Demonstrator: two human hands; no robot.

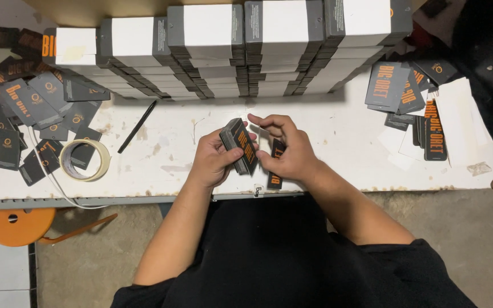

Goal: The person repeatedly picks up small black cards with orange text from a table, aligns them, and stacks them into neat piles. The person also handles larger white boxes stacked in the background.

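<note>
Here I am at the white worktable (326, 165), my left hand (215, 158) curled tight round a small stack of dark cards (236, 145) with orange lettering, held just above the near edge of the table. My right hand (289, 151) is right beside that stack, thumb and forefinger pinched at its top edge, the other fingers loosely bent; one more dark card (275, 165) seems tucked under the palm, hanging down toward the table's lip. By my reckoning I'm partway through counting or peeling cards off the stack, and the next bit wants a fine pinch on a single card while the left holds the rest square.

Beyond the stack, along the far side of the table, rows of white-and-grey boxes (246, 51) lean in piles. Left of the stack lie a black pen (137, 126), a roll of tape (85, 160) and a scatter of loose cards (35, 108). Right of it, another pile of cards (412, 97). The tabletop is scuffed and stained; below it, concrete floor and an orange stool (18, 225).
</note>
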